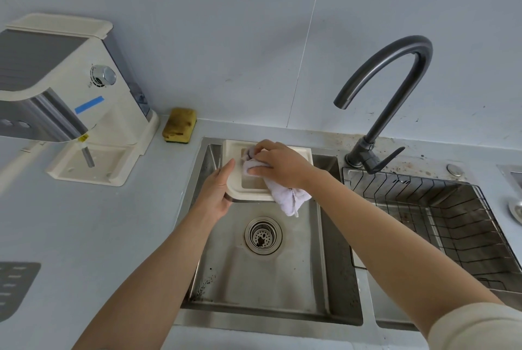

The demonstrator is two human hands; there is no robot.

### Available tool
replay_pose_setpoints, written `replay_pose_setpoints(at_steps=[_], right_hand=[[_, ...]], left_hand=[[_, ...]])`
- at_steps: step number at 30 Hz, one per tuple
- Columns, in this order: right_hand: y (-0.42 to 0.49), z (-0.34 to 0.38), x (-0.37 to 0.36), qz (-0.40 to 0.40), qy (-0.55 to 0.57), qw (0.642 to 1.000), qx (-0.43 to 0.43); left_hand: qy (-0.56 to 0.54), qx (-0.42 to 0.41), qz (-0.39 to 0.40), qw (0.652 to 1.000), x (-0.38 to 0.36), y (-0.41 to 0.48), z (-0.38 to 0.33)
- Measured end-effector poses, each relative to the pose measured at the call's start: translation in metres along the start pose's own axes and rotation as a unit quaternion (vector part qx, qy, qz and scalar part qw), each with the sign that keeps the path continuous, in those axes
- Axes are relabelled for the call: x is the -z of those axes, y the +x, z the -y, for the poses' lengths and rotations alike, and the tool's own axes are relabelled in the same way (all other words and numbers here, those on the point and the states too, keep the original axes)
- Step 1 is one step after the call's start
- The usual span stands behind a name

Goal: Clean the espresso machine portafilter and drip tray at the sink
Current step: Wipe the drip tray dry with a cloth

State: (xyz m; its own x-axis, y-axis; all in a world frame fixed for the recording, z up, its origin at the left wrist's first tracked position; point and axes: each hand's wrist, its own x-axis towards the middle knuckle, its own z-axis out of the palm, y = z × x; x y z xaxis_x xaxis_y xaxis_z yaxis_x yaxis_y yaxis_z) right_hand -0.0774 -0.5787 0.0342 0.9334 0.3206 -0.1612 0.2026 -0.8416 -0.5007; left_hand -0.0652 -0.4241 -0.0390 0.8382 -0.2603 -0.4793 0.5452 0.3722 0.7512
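Head view: the drip tray (248, 196) is held over the far end of the sink (282, 279), roughly level, with its far edge near the sink rim.
- The left hand (216, 191) grasps the tray's near-left corner, thumb lying along the rim.
- The right hand (278, 167) is clenched around a bunched pale cloth (288, 198) and presses it into the tray's recess. The cloth's tail hangs over the near-right edge.
- Handling: the tray looks like cream moulded plastic, so probably light and rigid, and slick if wet. The raised rim and corners are the best hold, and a two-sided grip would resist the wiping push.
- Portafilter: can't be made out.
- Writing: none readable. The espresso machine (84, 90) has a strip of blue tape (89, 104) and a small yellow label (82, 138), which is too small to read. No brand shows.
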Motion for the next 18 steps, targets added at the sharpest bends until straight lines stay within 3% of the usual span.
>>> replay_pose_setpoints(at_steps=[18], right_hand=[[-0.003, -0.033, -0.004, 0.017, -0.063, 0.988, -0.138]], left_hand=[[-0.009, -0.019, -0.062, 0.998, 0.003, -0.004, -0.004]])
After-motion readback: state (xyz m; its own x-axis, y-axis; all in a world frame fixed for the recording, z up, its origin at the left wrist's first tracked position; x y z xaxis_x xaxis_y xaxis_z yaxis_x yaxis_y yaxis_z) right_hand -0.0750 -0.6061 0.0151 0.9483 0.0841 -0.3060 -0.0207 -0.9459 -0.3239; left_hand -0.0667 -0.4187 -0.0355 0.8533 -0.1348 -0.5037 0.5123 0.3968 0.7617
